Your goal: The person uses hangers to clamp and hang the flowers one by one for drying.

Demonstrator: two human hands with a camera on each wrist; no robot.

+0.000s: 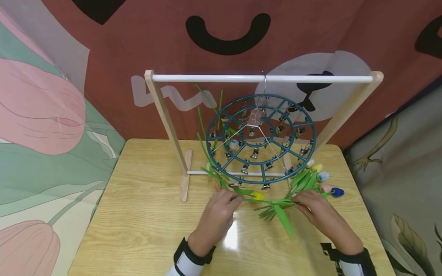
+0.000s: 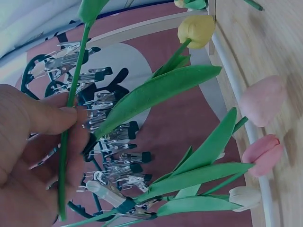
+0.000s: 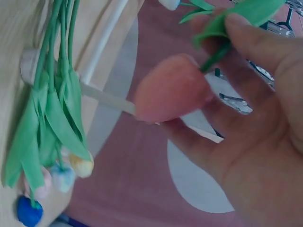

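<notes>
Between my two hands stretches one artificial tulip, its green stem (image 2: 71, 94) level in the head view. My left hand (image 1: 218, 212) pinches the stem between thumb and fingers, just below the clip hanger's rim. My right hand (image 1: 321, 214) grips the leaf end with thumb and forefinger, beside the coral flower head (image 3: 173, 90). The round blue clip hanger (image 1: 264, 181) carries many metal clips. Several tulips hang head down from its left side, including a yellow tulip (image 2: 196, 32), a pink tulip (image 2: 262, 156) and a white tulip (image 2: 245, 197).
A bunch of tulips (image 1: 304, 182) lies on the table (image 1: 145, 230) by my right hand, with a dark blue tulip (image 1: 337, 192) at its edge. The hanger hooks onto the white rod (image 1: 207, 78) of a wooden stand (image 1: 167, 122). Behind stands a printed cloth (image 1: 155, 38).
</notes>
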